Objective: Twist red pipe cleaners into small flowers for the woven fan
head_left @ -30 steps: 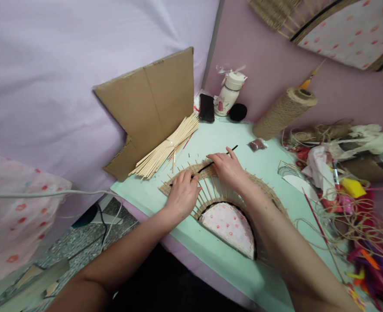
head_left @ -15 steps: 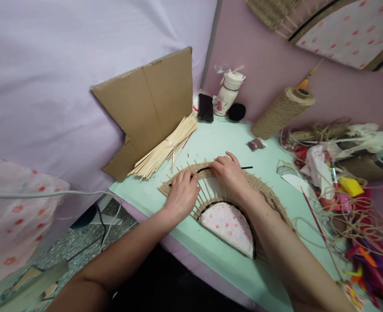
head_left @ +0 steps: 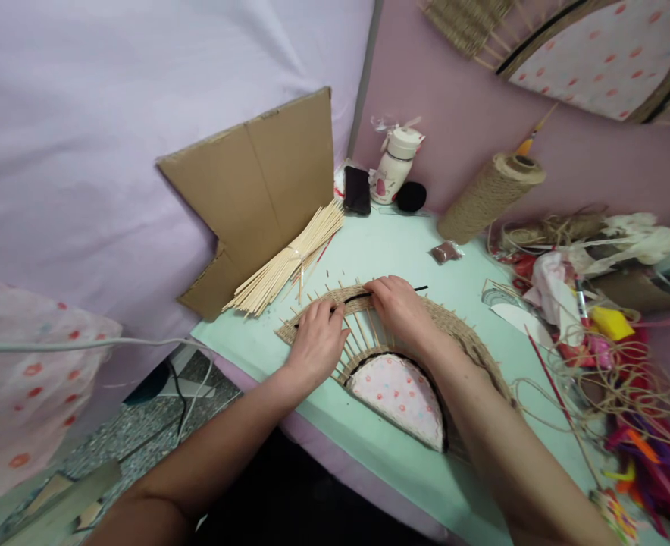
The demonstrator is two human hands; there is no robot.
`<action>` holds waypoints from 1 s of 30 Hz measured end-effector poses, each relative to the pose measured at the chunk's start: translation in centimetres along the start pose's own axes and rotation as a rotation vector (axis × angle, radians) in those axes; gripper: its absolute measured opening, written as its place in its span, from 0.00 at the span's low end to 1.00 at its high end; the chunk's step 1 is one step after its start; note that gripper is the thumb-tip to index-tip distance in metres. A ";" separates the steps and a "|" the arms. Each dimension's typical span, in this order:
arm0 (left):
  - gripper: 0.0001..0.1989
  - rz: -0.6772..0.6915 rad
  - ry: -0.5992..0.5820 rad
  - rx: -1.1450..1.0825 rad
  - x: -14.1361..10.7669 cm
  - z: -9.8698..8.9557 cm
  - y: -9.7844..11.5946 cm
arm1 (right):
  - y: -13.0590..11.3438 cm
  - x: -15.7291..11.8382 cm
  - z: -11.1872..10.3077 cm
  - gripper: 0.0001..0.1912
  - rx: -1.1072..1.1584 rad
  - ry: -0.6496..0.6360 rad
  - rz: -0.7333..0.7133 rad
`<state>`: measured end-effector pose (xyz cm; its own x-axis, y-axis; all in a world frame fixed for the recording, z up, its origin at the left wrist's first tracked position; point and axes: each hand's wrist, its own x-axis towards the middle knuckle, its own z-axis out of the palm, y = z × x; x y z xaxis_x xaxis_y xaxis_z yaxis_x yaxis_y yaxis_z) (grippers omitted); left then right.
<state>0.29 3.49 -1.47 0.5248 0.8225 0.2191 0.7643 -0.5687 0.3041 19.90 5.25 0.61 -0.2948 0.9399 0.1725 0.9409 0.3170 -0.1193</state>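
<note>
A half-round woven piece [head_left: 460, 326] of twine and thin sticks lies on the pale green table, with a dotted fabric half circle [head_left: 396, 390] at its centre. A black strip [head_left: 358, 296] runs along the inner edge of the woven band, its free end sticking out past my right hand [head_left: 399, 303]. The fingers of that hand are bent together on the strip and the band. To its left, my left hand [head_left: 317, 337] presses on the band with closed fingers, the strip passing at its fingertips.
A bundle of sticks [head_left: 289, 258] lies by a cardboard sheet [head_left: 255, 189] at the back left. Behind are a phone [head_left: 357, 189], a bottle [head_left: 392, 167] and a twine spool [head_left: 491, 196]. Tangled twine [head_left: 613, 379] and coloured materials crowd the right side.
My right hand's raised finger has come down beside the others. The free end of the black strip has shifted slightly left and up.
</note>
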 end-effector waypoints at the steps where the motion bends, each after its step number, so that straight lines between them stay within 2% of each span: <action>1: 0.20 0.000 0.005 -0.006 0.0 0.0 0.0 | 0.0 0.0 0.1 0.12 -0.001 0.001 0.003; 5: 0.20 -0.003 0.011 -0.023 0.0 -0.4 0.0 | 0.0 0.2 0.0 0.11 -0.013 -0.007 -0.004; 9: 0.21 -0.028 0.068 -0.005 0.1 -1.8 0.1 | -0.2 -0.2 -1.8 0.08 0.019 0.051 -0.018; 12: 0.17 -0.028 0.125 -0.036 0.0 -2.9 0.1 | -0.6 -1.9 -3.8 0.10 0.067 0.124 0.020; 16: 0.11 0.059 0.088 -0.153 -0.3 -3.6 0.1 | -0.9 -5.8 -5.8 0.10 0.119 0.170 0.099; 24: 0.15 0.229 -0.046 -0.187 -1.8 -2.2 2.9 | 0.0 -13.5 -6.3 0.07 0.028 0.270 0.270; 30: 0.15 0.355 -0.037 -0.262 -3.0 -0.6 4.6 | 0.2 -16.9 -7.1 0.06 -0.085 0.346 0.321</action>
<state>2.00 -1.65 -0.19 0.7546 0.5727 0.3204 0.4156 -0.7949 0.4420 26.21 -11.44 4.67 0.0724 0.8866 0.4568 0.9899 -0.0078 -0.1416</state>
